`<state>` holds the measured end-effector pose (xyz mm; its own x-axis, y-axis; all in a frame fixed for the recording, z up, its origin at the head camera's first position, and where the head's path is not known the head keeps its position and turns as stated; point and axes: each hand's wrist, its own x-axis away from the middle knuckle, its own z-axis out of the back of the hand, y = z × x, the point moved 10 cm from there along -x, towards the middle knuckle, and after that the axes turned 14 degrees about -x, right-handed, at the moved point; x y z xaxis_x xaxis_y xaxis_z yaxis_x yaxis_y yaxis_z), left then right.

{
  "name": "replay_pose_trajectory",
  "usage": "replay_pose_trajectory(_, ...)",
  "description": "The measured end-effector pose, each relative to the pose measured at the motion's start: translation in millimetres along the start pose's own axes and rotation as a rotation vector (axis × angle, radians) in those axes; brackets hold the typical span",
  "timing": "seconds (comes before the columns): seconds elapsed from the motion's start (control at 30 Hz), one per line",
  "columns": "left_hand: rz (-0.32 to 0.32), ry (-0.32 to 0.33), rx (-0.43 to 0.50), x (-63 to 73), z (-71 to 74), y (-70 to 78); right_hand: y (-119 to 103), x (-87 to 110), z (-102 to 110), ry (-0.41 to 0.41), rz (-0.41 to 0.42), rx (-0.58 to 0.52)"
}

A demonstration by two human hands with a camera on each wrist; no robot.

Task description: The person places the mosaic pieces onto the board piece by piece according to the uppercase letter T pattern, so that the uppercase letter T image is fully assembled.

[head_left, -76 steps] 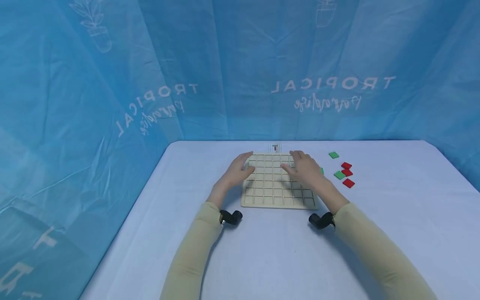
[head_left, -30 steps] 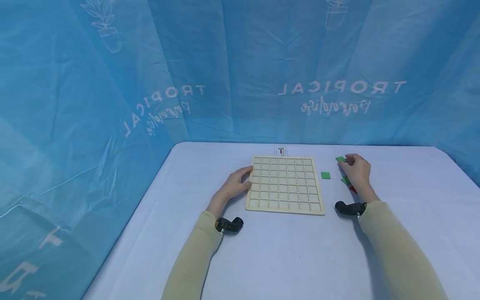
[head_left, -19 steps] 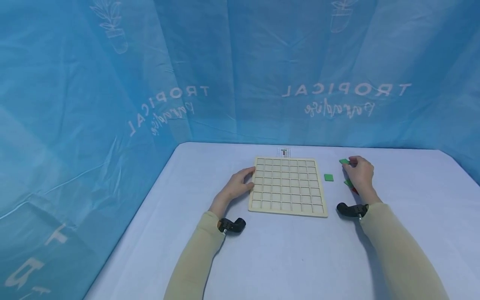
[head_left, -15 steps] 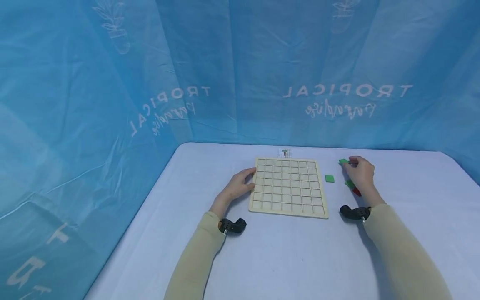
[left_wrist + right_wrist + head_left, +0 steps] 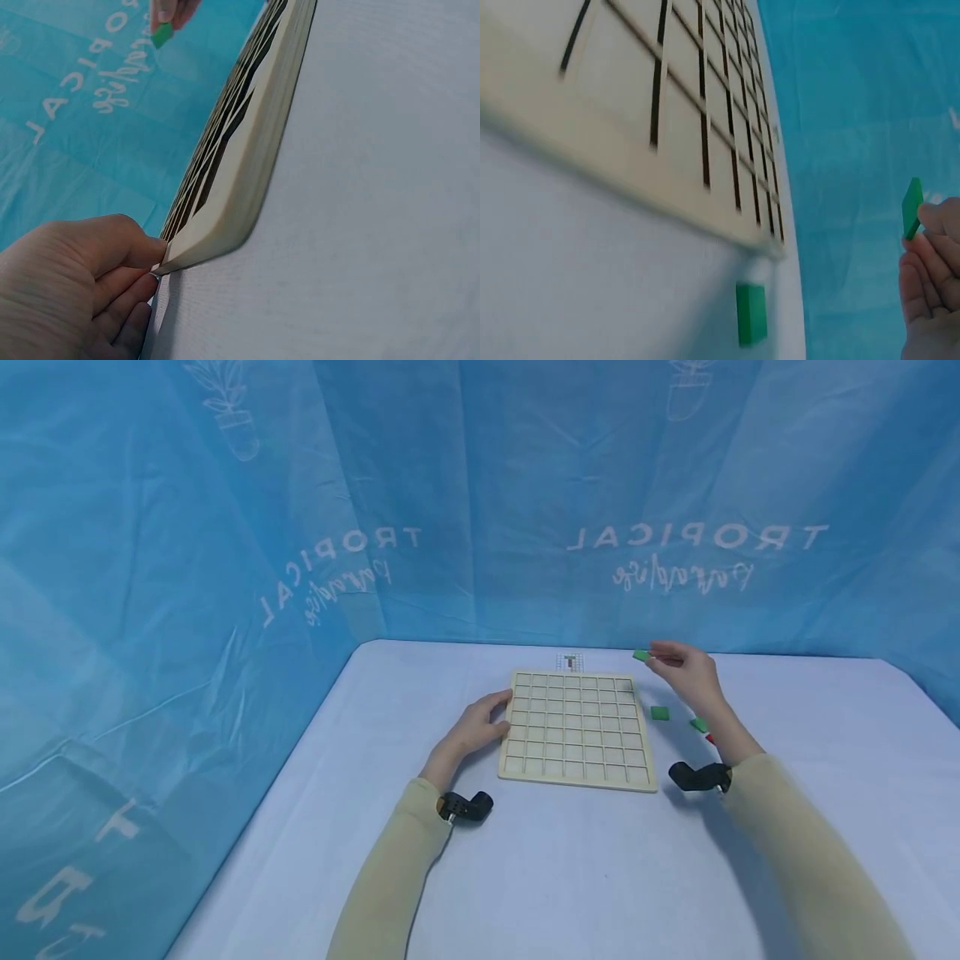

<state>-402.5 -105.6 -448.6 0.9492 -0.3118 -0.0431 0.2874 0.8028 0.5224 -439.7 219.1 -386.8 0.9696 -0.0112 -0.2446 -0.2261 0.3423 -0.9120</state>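
A pale wooden grid board (image 5: pixel 573 731) lies on the table, its square cells bare. At its left edge my left hand (image 5: pixel 474 728) holds on; in the left wrist view, thumb and forefinger pinch the board's rim (image 5: pixel 225 217). My right hand (image 5: pixel 690 677) is raised beyond the board's far right corner. Between its thumb and fingertips it pinches a green square tile (image 5: pixel 641 656), seen nearly edge-on in the right wrist view (image 5: pixel 912 208). A second green tile (image 5: pixel 660 713) rests right of the board. Another green tile (image 5: pixel 699 725) lies farther right, beside a partly hidden red tile (image 5: pixel 711 738).
A small printed card (image 5: pixel 570 662) with a grid and a coloured T shape lies behind the board. White cloth covers the table (image 5: pixel 555 877). Blue printed curtains (image 5: pixel 510 510) hang at the back and on the left.
My right hand went from above the board to the tiles, took a green one, and has lifted it leftward. The left hand stays at the board's left edge.
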Motion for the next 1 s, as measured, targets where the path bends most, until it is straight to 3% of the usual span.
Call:
replay_pose_trajectory(0.27, -0.012, 0.004, 0.001, -0.6, -0.5, -0.2, -28.7, -1.4, -50.1, -0.141, 0.058, -0.084)
replay_pose_trajectory(0.6, -0.005, -0.005, -0.013, -0.5, 0.6, -1.4, -44.1, 0.1, -101.9, -0.232, 0.069, -0.200)
replay_pose_trajectory(1.0, -0.009, -0.003, -0.006, 0.0, -0.2, -0.6, -32.4, 3.8, -126.4, -0.243, 0.025, -0.228)
